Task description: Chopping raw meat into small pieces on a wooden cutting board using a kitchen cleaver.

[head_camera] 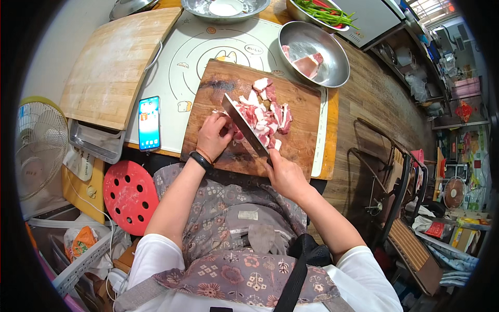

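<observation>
My right hand (286,173) grips the handle of a cleaver (249,130), whose broad blade slants up and left over the wooden cutting board (296,152). Sliced raw pork (255,113), red with white fat, lies in a loose heap along the blade and to its right. On the blade's left side is my left hand (213,134), its fingers curled down beside the meat. Bits of meat show at its fingertips, but whether it pinches one is hidden. Larger pieces of raw meat (310,66) rest in a steel bowl (335,64) beyond the board's far right corner.
A printed white mat (171,85) lies under the board. Left of the board are a phone (149,123) with a lit screen and a large floured wooden board (113,66). Farther back stand a metal basin (195,9) and a bowl of green and red chillies (323,13). A red stool (130,197) is at lower left.
</observation>
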A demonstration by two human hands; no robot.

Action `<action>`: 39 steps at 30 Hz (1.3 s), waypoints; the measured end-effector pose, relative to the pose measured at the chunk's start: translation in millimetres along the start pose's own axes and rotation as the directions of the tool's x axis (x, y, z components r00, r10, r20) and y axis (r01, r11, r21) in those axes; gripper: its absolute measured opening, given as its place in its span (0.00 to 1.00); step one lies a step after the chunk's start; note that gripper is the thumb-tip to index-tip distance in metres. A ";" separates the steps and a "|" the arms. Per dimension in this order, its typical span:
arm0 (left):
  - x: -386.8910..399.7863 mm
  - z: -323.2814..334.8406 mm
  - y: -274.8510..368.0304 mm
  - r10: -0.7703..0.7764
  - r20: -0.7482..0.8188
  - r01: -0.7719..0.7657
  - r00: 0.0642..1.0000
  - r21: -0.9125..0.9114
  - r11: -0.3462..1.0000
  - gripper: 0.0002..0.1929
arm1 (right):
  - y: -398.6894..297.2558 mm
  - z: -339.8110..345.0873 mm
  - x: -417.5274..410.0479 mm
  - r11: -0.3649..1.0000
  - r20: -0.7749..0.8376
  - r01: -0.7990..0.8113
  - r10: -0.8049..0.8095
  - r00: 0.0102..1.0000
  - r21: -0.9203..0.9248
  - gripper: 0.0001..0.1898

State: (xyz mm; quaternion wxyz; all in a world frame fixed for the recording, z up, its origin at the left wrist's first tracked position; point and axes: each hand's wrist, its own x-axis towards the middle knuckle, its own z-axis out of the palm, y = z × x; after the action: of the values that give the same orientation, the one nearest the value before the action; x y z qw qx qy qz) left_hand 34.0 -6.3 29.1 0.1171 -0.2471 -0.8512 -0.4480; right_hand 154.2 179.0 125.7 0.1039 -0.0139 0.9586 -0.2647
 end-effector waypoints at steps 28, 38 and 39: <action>-7.0 2.8 2.3 -0.199 -0.063 0.193 0.978 -0.094 0.977 0.06 | 77.5 27.3 3.2 0.161 0.195 -0.291 0.441 0.876 0.943 0.10; -0.5 4.3 5.2 -0.181 -0.099 0.187 0.979 0.061 0.980 0.04 | 81.4 21.2 -18.3 0.202 0.189 -0.285 0.392 0.900 0.937 0.09; 1.0 4.8 6.9 -0.181 -0.096 0.187 0.979 0.062 0.980 0.04 | 83.5 22.2 -17.8 0.184 0.180 -0.271 0.398 0.899 0.945 0.09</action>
State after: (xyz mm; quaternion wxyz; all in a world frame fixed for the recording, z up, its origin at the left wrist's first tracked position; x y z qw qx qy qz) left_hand 36.9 1.3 31.6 0.1220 -0.1426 -0.8795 -0.4373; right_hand 178.6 241.0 67.9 0.0949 0.2746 0.5853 -0.7569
